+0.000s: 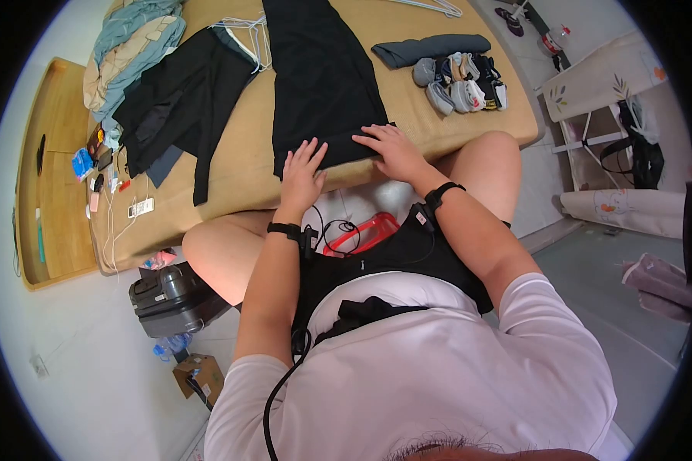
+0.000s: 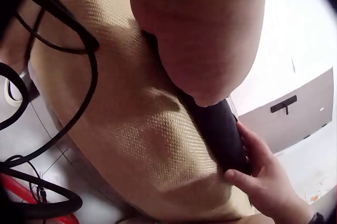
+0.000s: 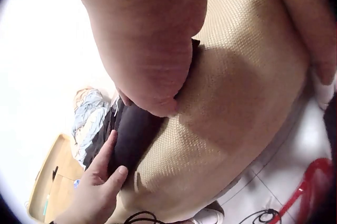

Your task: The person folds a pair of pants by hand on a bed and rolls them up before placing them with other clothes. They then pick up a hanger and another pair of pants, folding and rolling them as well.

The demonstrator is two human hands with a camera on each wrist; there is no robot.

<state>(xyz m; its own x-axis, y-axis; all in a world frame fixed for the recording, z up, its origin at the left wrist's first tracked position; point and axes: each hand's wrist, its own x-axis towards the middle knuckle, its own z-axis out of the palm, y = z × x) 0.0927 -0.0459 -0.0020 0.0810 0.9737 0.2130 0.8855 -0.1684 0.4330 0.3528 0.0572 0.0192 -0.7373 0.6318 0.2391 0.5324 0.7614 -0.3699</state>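
Observation:
A long black garment [image 1: 319,77] lies flat on the tan woven mat of the bed [image 1: 238,165], its near edge by the bed's front. My left hand [image 1: 301,170] lies flat with spread fingers on the garment's near left corner. My right hand [image 1: 392,147] presses flat on the near right corner. In the left wrist view the left palm [image 2: 205,34] rests on the black cloth [image 2: 221,129], with the right hand [image 2: 266,179] beyond. In the right wrist view the right palm [image 3: 152,50] covers the black cloth [image 3: 131,137], and the left hand [image 3: 97,192] touches its edge.
Other dark clothes [image 1: 177,104] and a pale blue bundle [image 1: 134,38] lie at the bed's left. A folded grey piece [image 1: 430,48] and rolled socks [image 1: 461,81] sit at the right. Wire hangers [image 1: 250,31] lie behind. A suitcase [image 1: 173,296] stands on the floor, left.

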